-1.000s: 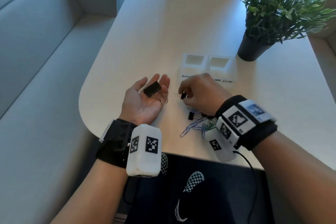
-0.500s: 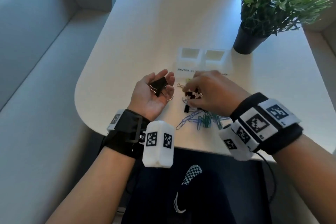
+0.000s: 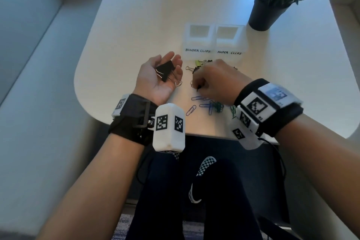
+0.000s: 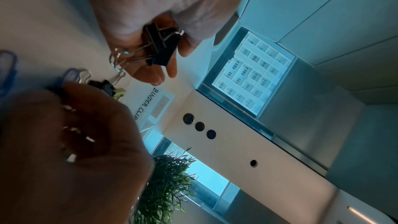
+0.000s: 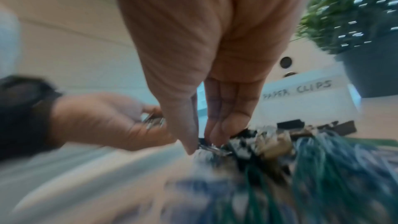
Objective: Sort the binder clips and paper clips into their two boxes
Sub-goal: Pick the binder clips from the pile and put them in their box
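Note:
My left hand (image 3: pixel 165 61) lies palm up at the table's left, fingers relaxed, with two black binder clips (image 3: pixel 165 69) resting in the palm; the left wrist view shows the same clips (image 4: pixel 160 45). My right hand (image 3: pixel 197 86) reaches down into the mixed pile and pinches a small black binder clip (image 3: pixel 198 89) between thumb and fingers. Blue and green paper clips (image 3: pixel 211 105) lie under that hand. More binder clips (image 3: pixel 198 63), one of them green, sit just in front of the boxes. The white box labelled BINDER CLIPS (image 3: pixel 197 42) stands beside the box labelled PAPER CLIPS (image 3: pixel 227 44).
A potted plant (image 3: pixel 262 15) stands right behind the paper clip box. The rounded table edge (image 3: pixel 78 91) runs close to my left wrist, with a grey bench (image 3: pixel 39 64) beyond it. My knees and a checkered shoe are below the table.
The right hand has gone from beside the left palm back down to the pile and closed on a small clip. The left palm held one clip a second ago and now holds two.

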{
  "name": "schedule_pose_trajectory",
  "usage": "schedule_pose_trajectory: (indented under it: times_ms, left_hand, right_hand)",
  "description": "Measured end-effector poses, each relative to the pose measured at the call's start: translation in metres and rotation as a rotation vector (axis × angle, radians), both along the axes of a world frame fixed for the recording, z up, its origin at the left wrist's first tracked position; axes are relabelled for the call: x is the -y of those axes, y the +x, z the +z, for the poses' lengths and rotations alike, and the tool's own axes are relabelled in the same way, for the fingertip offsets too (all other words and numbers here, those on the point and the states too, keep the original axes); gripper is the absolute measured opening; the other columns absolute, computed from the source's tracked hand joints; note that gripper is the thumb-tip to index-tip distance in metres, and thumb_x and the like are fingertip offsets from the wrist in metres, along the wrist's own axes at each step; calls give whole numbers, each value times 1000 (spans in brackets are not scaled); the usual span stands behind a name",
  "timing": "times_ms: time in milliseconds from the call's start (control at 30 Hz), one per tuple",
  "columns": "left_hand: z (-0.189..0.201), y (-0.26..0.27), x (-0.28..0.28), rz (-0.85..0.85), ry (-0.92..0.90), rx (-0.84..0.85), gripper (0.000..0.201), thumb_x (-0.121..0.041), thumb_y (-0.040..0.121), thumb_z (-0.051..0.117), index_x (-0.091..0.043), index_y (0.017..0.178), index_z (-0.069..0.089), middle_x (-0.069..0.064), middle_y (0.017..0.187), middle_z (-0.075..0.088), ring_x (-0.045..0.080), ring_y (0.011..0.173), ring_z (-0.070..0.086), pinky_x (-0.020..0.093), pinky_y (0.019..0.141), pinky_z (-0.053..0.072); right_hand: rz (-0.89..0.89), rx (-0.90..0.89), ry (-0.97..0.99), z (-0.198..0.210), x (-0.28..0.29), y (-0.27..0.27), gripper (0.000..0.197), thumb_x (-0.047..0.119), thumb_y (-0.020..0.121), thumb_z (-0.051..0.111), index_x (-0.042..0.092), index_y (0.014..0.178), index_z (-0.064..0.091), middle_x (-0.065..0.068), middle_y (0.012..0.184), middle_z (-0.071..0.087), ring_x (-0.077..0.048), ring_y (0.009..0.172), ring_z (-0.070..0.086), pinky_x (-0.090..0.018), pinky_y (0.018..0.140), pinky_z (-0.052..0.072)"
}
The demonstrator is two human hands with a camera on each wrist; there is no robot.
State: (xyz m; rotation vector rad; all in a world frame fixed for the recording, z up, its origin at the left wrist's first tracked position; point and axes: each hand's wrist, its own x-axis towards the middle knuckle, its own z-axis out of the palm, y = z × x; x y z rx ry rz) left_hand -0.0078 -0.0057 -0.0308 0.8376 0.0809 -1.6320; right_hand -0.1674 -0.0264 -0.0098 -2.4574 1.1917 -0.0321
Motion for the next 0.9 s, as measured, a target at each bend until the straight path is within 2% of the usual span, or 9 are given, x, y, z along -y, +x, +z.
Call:
schedule_pose_trajectory:
  times_ms: [167, 233, 333, 400, 467, 600, 733, 800, 900]
  left_hand:
    - [-2, -10, 3, -21, 6, 36, 28, -19, 96, 40, 1, 91, 60, 16, 89, 61, 23, 74, 59, 28, 62, 52]
    - [-2, -16, 5, -36, -11, -8, 27, -20, 97, 39, 0, 95, 58, 16, 87, 62, 22, 68, 61, 29, 59, 54]
    - [-2, -21, 7, -88, -48, -37, 32, -23, 98, 36, -2, 96, 60, 12, 91, 64, 18, 67, 62, 28, 62, 53]
    - [-4, -19, 8, -50, -14, -46, 32, -22, 98, 37, 0, 93, 60, 14, 90, 62, 20, 68, 61, 25, 57, 53]
    - [-5, -14, 10, -1, 8, -37, 31, -21, 97, 38, 0, 90, 60, 16, 92, 60, 22, 70, 61, 23, 52, 52]
    - [-6, -3, 11, 68, -1, -30, 33, -23, 98, 36, 0, 90, 59, 16, 91, 61, 23, 72, 60, 24, 56, 49]
    - [-5, 0, 12, 89, -6, -34, 35, -24, 98, 35, 0, 91, 59, 17, 90, 61, 24, 74, 60, 25, 62, 48]
    - [-5, 0, 12, 87, -5, -33, 34, -24, 98, 36, 0, 91, 60, 17, 90, 61, 24, 75, 60, 26, 62, 48]
    - [-7, -1, 12, 85, -4, -34, 33, -23, 97, 37, 0, 92, 60, 17, 90, 61, 24, 73, 61, 26, 60, 49]
  right_hand:
    - [-146, 293, 9, 28, 18, 1, 10, 18, 76, 70, 16, 86, 74, 0, 74, 68, -6, 63, 58, -14, 61, 48]
    - [-123, 338, 23, 34, 20, 10, 12, 22, 75, 73, 19, 86, 74, 0, 76, 71, -7, 65, 60, -17, 63, 50]
    - [-121, 361, 77, 35, 25, 15, 24, 26, 75, 75, 21, 98, 73, 5, 80, 72, -6, 70, 64, -9, 66, 48]
    - [-167, 324, 17, 32, 32, 11, 28, 29, 79, 73, 22, 106, 71, 3, 87, 72, -9, 76, 65, -13, 73, 50]
    - [-176, 220, -46, 23, 36, 7, 26, 23, 82, 70, 18, 108, 71, -3, 94, 71, -12, 80, 64, -22, 78, 53]
    - [-155, 29, -56, 2, 35, 14, 25, 18, 84, 67, 15, 109, 69, -10, 109, 65, -25, 91, 65, -33, 85, 53]
    - [-128, -61, -42, -6, 34, 22, 24, 11, 83, 65, 11, 106, 69, -14, 109, 64, -31, 92, 64, -32, 78, 50]
    - [-125, -73, -34, -5, 34, 23, 16, 10, 82, 65, 9, 97, 71, -15, 104, 66, -31, 88, 64, -29, 72, 48]
    - [-115, -83, -3, -1, 34, 22, 13, 11, 82, 66, 6, 92, 72, -13, 101, 66, -28, 90, 63, -29, 71, 48]
